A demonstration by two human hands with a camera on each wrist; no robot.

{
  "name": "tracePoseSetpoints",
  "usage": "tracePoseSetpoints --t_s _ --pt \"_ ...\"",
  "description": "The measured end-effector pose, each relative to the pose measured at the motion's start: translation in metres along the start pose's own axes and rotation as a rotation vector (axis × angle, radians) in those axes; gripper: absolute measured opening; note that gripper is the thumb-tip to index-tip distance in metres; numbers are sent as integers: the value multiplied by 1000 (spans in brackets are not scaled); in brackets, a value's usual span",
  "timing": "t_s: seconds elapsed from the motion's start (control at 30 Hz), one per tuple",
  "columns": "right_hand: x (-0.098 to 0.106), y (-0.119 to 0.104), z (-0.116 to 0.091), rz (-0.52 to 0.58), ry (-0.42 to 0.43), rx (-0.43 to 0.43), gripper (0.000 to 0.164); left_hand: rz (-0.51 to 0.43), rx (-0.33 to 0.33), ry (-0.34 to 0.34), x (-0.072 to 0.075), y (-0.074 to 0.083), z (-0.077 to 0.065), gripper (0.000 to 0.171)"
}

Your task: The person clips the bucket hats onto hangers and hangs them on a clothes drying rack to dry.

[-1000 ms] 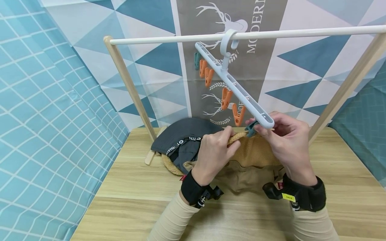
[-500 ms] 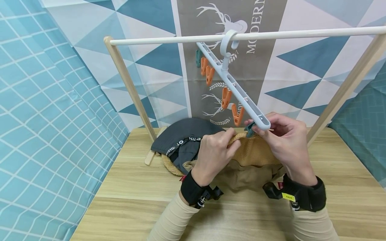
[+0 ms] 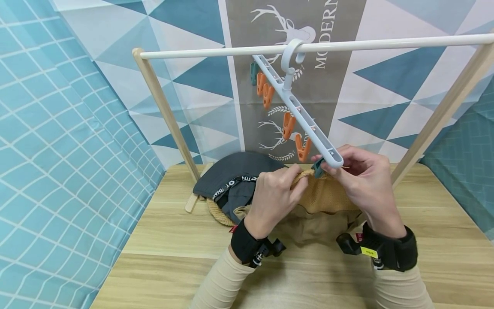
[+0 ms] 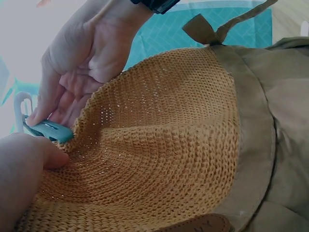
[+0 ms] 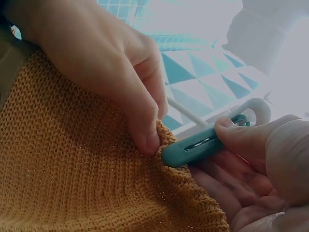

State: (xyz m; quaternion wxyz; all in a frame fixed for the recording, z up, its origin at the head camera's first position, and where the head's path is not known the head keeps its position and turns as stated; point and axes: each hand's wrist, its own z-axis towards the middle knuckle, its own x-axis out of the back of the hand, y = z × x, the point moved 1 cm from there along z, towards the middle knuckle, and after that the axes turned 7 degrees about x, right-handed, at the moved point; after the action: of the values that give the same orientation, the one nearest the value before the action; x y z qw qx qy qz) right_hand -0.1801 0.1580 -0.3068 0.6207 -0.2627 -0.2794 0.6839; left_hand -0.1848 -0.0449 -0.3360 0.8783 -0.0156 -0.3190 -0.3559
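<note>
A tan woven-brimmed sun hat (image 4: 169,145) with a khaki cloth crown (image 4: 268,140) lies beneath both hands. My left hand (image 3: 272,195) pinches the edge of its brim between thumb and fingers. Close beside it, my right hand (image 3: 368,182) holds a teal clothespin (image 5: 195,147) by its tail end. The clothespin's tip sits over the brim edge in the right wrist view. It hangs at the near end of a pale blue hanger (image 3: 306,124).
The hanger hooks over a white rod (image 3: 185,52) on wooden posts. Several orange clothespins (image 3: 289,125) and another teal one (image 3: 253,74) hang along it. A dark grey cap (image 3: 239,171) lies on the wooden table (image 3: 154,249) at the left, near a wooden foot (image 3: 191,202).
The hanger's near end has swung slightly left, and the teal clothespin and right hand have moved with it. My left hand stays almost still on the brim.
</note>
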Motion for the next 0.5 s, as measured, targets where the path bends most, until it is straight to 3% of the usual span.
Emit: tracePoseSetpoints --t_s 0.5 --pt "3 -1 -1 -87 -52 -8 17 -11 -3 -5 0 3 0 17"
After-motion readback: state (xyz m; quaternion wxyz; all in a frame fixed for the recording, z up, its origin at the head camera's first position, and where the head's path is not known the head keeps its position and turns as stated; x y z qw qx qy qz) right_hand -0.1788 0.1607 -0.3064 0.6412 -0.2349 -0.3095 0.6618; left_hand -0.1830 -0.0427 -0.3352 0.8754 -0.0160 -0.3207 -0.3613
